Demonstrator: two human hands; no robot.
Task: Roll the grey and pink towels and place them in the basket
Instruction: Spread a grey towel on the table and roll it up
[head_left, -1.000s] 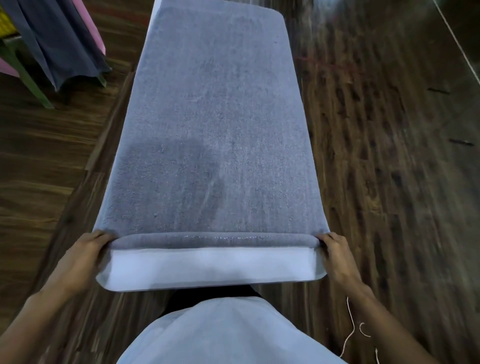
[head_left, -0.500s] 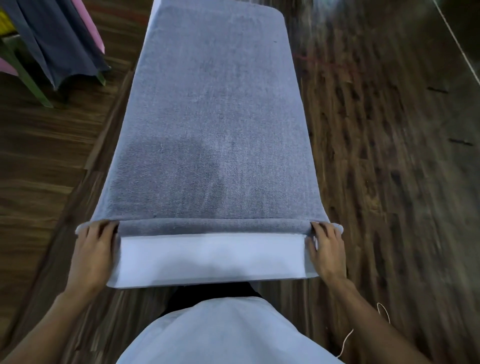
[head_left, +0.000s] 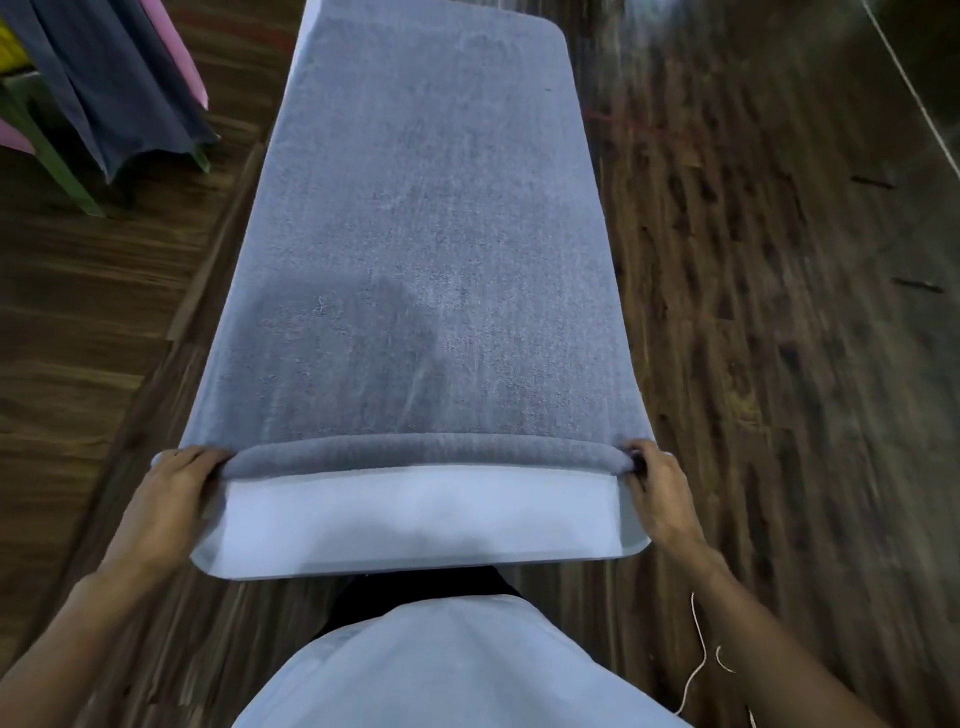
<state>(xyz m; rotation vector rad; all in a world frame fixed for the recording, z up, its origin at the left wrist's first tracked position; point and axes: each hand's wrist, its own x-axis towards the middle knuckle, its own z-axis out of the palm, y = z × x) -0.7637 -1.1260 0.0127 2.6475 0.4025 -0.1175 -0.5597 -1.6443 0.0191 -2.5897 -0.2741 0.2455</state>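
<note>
A long grey towel (head_left: 426, 234) lies flat along a narrow white board (head_left: 415, 525) that runs away from me. Its near end is turned into a thin roll (head_left: 421, 453) across the full width. My left hand (head_left: 171, 499) grips the left end of that roll, fingers curled over it. At the right end, my right hand (head_left: 657, 488) pinches the roll with curled fingers. A pink towel (head_left: 174, 47) hangs at the far left, partly behind dark cloth. No basket is in view.
Dark grey cloth (head_left: 104, 78) hangs over a green frame (head_left: 47, 156) at the top left. Dark wooden flooring (head_left: 779, 364) surrounds the board. A thin white cord (head_left: 698, 660) dangles near my right forearm. My light shirt (head_left: 447, 670) fills the bottom centre.
Both hands have gone from lying on the fold to gripping its ends, and the fold has become a rounder roll. More white board shows in front of it.
</note>
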